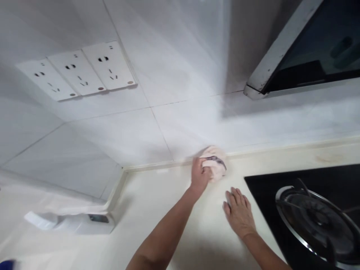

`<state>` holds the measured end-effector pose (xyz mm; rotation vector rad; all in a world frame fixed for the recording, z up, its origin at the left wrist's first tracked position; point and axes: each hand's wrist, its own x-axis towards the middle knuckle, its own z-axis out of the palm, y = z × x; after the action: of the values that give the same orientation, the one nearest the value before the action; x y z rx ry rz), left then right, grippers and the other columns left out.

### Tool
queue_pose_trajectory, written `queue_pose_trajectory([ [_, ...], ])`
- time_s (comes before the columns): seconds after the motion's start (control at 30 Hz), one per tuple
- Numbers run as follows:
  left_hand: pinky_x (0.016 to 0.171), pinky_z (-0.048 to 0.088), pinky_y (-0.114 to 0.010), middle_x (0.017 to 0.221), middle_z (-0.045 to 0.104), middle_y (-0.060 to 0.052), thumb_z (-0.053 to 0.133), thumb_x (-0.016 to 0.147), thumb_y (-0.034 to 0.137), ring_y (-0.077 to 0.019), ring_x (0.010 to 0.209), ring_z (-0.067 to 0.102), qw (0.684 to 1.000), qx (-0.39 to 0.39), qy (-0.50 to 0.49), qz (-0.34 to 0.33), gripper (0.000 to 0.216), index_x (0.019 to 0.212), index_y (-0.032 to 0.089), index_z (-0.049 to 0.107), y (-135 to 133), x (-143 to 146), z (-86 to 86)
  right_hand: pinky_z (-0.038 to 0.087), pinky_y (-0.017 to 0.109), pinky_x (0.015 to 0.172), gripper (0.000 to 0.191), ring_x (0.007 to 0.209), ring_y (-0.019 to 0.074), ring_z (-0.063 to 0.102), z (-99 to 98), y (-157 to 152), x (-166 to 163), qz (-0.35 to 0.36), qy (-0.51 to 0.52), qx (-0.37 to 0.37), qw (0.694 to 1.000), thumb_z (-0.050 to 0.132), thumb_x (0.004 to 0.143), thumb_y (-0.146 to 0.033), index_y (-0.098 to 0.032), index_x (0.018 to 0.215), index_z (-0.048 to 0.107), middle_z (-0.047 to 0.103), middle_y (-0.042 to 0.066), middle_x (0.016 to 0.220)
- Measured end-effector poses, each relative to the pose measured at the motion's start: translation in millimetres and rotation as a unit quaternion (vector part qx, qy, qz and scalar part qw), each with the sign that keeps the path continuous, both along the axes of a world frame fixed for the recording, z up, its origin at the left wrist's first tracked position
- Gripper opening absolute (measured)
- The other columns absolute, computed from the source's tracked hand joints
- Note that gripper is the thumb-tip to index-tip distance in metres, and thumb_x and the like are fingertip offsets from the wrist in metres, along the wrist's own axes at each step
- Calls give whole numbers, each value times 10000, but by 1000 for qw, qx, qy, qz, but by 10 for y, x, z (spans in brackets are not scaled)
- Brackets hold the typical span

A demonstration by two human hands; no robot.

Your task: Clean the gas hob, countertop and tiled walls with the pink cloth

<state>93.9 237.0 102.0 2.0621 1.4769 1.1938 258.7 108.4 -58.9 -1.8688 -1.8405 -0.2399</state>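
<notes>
A pale pink cloth (216,173) with a dark stripe is bunched at the back of the cream countertop (157,202), against the raised edge by the wall. My left hand (200,173) is closed around the cloth's left side and presses it there. To the right, my right hand (239,210) lies palm down on the countertop with its fingers stretched out. It holds nothing and sits between the cloth and the black gas stove (258,187).
A round burner (317,221) is set in the stove. Above it juts a range hood (255,86) with a dark glass panel. Three white sockets (81,71) are mounted on the tiled wall (180,67). A whitish object (70,222) with a small dark panel is at the left.
</notes>
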Motion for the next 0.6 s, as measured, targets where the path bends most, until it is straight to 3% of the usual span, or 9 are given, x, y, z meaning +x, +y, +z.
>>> queue_pose_trajectory([
  [0.13,979,548,-428,1029,610,-76,514,742,85,-256,1036,624,988,0,30,153,289,912,227,699,-231,-1403,44,302,551,1239,506,1539,341,378,-18,-17,9,7,1,-6,1000,337,1070,-368,-107,1381,640,535,209,1569],
  [0.23,1150,420,-606,1150,580,-133,514,763,126,-361,1256,540,955,1,60,292,328,1013,189,717,-409,-2322,55,309,569,1233,518,1550,347,357,-33,-28,17,10,-4,-7,1000,320,1074,-378,-104,1380,635,521,219,1575],
  [0.3,1208,332,-659,1263,570,-172,512,828,182,-400,1389,451,938,-6,85,337,366,1137,158,707,-508,-2687,23,309,566,1238,517,1553,341,352,-36,-37,25,10,-9,-7,1000,315,1080,-384,-107,1382,630,517,214,1578],
  [0.37,1216,352,-615,1354,581,-184,520,894,248,-374,1416,456,936,-31,113,332,375,1212,167,702,-564,-2819,-75,312,564,1239,516,1548,340,360,-34,-45,34,12,-16,-4,1000,313,1085,-386,-102,1384,624,521,212,1573],
  [0.47,1164,435,-559,1393,649,-143,579,938,361,-327,1359,541,940,-95,152,289,347,1237,264,726,-510,-2717,-317,331,566,1228,524,1529,347,384,-34,-51,50,15,-25,5,1000,307,1090,-392,-89,1378,624,538,219,1553],
  [0.53,1157,423,-620,1474,624,-151,596,951,451,-363,1417,509,932,-136,169,290,396,1297,299,713,-363,-2594,-466,343,564,1222,523,1522,345,396,-44,-51,62,17,-29,8,999,303,1091,-394,-92,1372,624,548,218,1546],
  [0.6,1166,367,-705,1604,506,-202,566,971,534,-426,1514,406,917,-166,178,317,505,1398,283,664,-145,-2515,-555,354,565,1217,521,1518,345,407,-58,-51,72,18,-31,12,999,305,1090,-411,-106,1370,622,553,213,1544],
])
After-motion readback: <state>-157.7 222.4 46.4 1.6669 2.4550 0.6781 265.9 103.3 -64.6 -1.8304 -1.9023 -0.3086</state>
